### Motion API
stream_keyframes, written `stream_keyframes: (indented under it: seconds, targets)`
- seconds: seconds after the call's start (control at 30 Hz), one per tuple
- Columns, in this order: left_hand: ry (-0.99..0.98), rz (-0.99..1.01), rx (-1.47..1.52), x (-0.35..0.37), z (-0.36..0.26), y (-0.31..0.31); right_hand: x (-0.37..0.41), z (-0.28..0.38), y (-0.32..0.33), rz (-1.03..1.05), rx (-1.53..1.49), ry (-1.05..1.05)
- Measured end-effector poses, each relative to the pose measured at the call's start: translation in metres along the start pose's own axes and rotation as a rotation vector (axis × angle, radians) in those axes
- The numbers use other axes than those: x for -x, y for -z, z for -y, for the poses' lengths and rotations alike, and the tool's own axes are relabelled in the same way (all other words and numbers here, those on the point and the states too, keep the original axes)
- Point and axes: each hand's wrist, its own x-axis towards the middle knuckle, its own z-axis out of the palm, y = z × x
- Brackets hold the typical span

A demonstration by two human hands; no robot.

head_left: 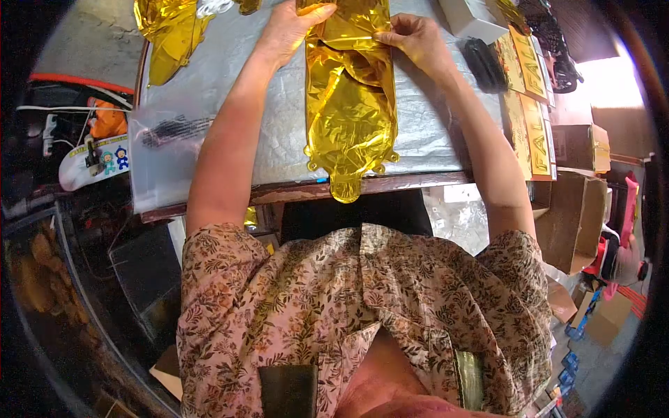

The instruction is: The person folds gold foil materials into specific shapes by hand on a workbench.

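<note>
A flat, uninflated gold foil balloon (352,115) lies lengthwise on the table in front of me. Its rounded tab hangs just over the near edge, and small loops stick out on both sides near that end. At the far part, my left hand (291,31) grips the left edge, thumb on top of the foil; its other fingers are partly hidden. Opposite it, my right hand (419,43) pinches the right edge between thumb and fingers. Between the hands the foil has a crosswise fold, and the far end runs out of the picture.
More gold foil (171,35) hangs at the table's far left corner. Clear plastic (164,164) covers the left side. A white box (474,19), a black bundle (482,65) and printed packs (531,132) line the right. Cardboard boxes (571,223) stand beyond that edge.
</note>
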Motion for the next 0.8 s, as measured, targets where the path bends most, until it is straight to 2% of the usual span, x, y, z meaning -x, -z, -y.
stream_keyframes:
  seconds: [0.1,0.2,0.27,0.3,0.37,0.6,0.7,0.77,0.8]
  targets:
    - [0.032,0.008,0.049,0.001,0.000,-0.001,0.003,0.005,-0.002,0.000,0.173,0.014]
    - [-0.007,-0.025,0.065,0.004,-0.003,-0.005,0.006,0.010,-0.001,0.033,0.111,-0.011]
    - [-0.011,-0.005,0.070,0.001,0.002,-0.001,0.007,0.012,0.001,0.034,-0.153,0.053]
    - [-0.011,0.018,0.075,0.002,0.002,0.000,0.007,0.011,0.002,0.035,-0.153,0.051]
    - [0.002,0.015,0.038,0.001,0.001,0.002,0.007,0.010,0.007,0.105,-0.135,0.023]
    - [0.006,-0.003,0.036,0.002,0.004,0.008,0.006,0.004,0.004,0.080,-0.099,-0.010]
    - [-0.026,0.026,0.101,-0.001,0.012,0.008,0.009,0.006,0.007,0.052,0.018,0.025]
    - [-0.031,0.023,0.073,0.000,0.010,0.007,0.006,0.004,0.008,0.100,0.101,-0.100]
    - [-0.035,0.022,0.045,0.002,0.008,0.005,0.010,0.011,0.007,0.102,0.102,-0.099]
